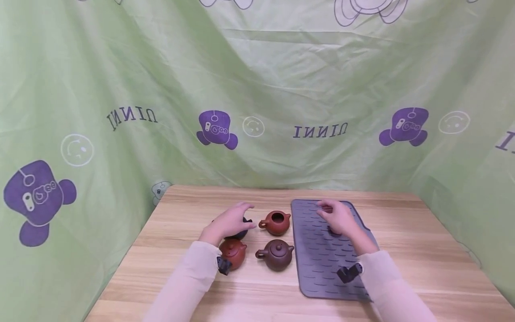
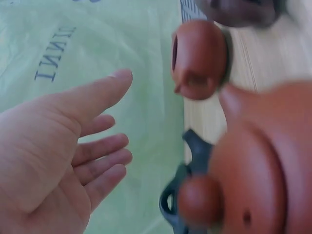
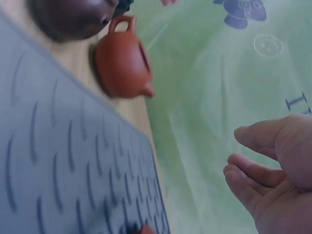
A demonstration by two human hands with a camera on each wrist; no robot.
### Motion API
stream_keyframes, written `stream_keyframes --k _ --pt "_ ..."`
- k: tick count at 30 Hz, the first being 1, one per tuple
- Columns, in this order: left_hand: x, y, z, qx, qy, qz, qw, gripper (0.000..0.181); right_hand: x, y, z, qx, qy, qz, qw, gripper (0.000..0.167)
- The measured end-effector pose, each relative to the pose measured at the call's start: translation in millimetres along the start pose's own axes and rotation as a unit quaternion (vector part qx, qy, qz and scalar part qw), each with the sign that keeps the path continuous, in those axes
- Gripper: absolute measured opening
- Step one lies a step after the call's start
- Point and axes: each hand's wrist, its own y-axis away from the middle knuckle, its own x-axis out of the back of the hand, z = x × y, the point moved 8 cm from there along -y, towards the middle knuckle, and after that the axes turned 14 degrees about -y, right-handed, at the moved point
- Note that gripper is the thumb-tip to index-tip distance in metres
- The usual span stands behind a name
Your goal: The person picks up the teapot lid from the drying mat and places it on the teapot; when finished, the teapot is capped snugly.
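Observation:
My left hand [image 1: 230, 221] hovers over a dark blue-green teapot [image 2: 190, 180], fingers spread and nothing in them. Just nearer stands a lidded orange-red teapot [image 1: 233, 254], large in the left wrist view. To the right is a reddish-brown teapot [image 1: 277, 222] with its top uncovered; a dark brown lidded teapot [image 1: 277, 255] stands nearer than that one. Over the grey mat [image 1: 318, 268] my right hand [image 1: 339, 217] has its thumb apart from loosely bent fingers, holding nothing. Below it, a small reddish piece [image 3: 147, 229] and a dark piece [image 3: 130, 227] lie on the mat, mostly hidden.
The wooden table [image 1: 161, 268] carries the teapots on its middle left and the ridged mat on the right. A green printed curtain [image 1: 273, 80] hangs behind and along both sides. Small black devices [image 1: 349, 272] are strapped to the wrists.

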Motion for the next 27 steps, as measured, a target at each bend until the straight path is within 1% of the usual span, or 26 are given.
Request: stream_keyframes --k 2,4,5,8,10,14,19,22,24,27 --pt "0.1 -2.3 6.1 0.002 -0.003 -0.001 1.0000 0.061 5 4.8 9 -0.019 -0.011 -0.002 0.9998 0.026" --pt "-0.6 -5.5 12.2 0.002 0.005 -0.001 1.0000 0.061 11 9.2 17 -0.032 -0.017 0.003 0.9993 0.026" --pt "-1.4 -7.3 15.0 0.002 0.007 -0.001 1.0000 0.061 13 11.0 20 -0.034 -0.020 0.006 0.9992 0.027" --pt "-4.9 -13.4 22.3 -0.001 0.027 0.001 0.9996 0.060 21 15.0 26 -0.024 -0.002 0.018 0.9996 0.028" --pt "-10.1 -18.4 24.7 -0.003 0.035 -0.001 0.9994 0.060 24 17.0 30 -0.021 0.005 0.023 0.9995 0.028" --pt "-22.9 -28.8 26.8 -0.006 0.052 -0.007 0.9986 0.060 27 20.6 38 -0.026 0.007 0.024 0.9993 0.028" --pt "-37.7 -39.4 24.7 0.005 0.078 -0.009 0.9969 0.062 29 23.9 46 -0.033 -0.001 0.027 0.9991 0.031" --pt "-43.3 -42.0 22.6 0.017 0.095 -0.005 0.9954 0.062 29 24.8 50 -0.029 -0.005 0.029 0.9991 0.032" --pt "-46.1 -43.1 22.0 0.023 0.101 -0.001 0.9947 0.062 30 25.1 53 -0.025 -0.006 0.031 0.9992 0.032" --pt "-48.9 -44.6 22.3 0.033 0.105 0.002 0.9939 0.062 31 25.2 60 -0.029 -0.002 0.035 0.9989 0.032"
